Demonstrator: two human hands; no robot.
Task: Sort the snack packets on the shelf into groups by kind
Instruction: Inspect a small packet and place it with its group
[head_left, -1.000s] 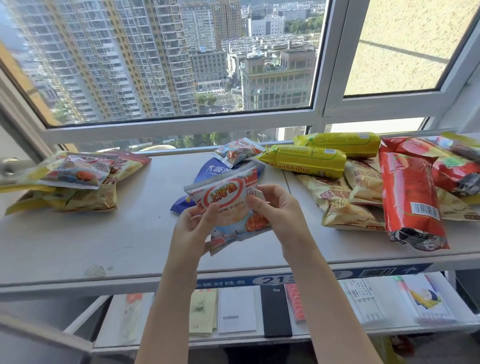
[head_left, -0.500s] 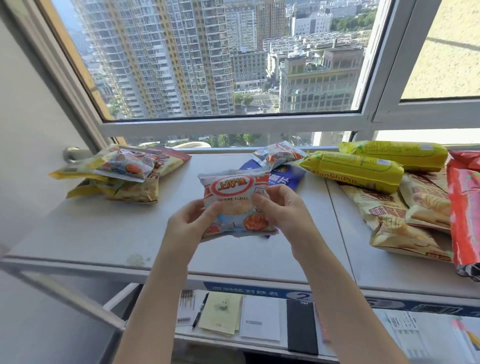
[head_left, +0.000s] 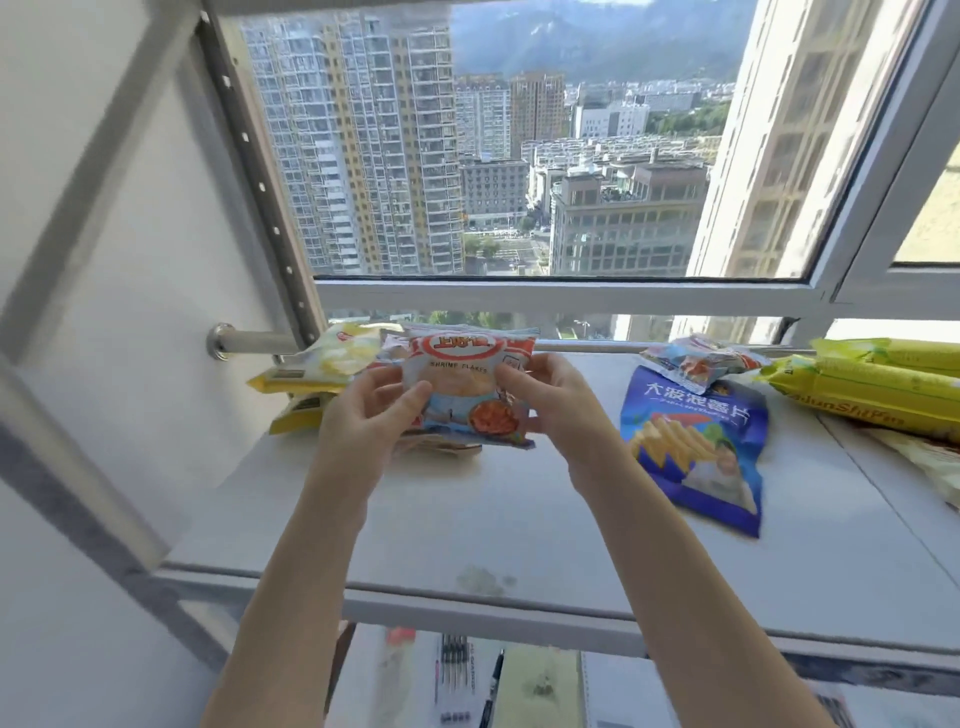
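While both arms reach forward, the left hand (head_left: 363, 415) and right hand (head_left: 550, 400) pinch a "SHRIMP FLAKES" packet (head_left: 467, 389) by its sides, left of the blue chip bag (head_left: 696, 441), above the shelf (head_left: 519, 530).

The shrimp flakes packet (head_left: 470, 387) was white and pale blue with a red oval logo and an orange picture, the ridged-chip bag (head_left: 698, 441) deep blue with white lettering and yellow chips, the long packets (head_left: 872, 387) at the shelf's right edge yellow, the shelf (head_left: 519, 525) pale grey.
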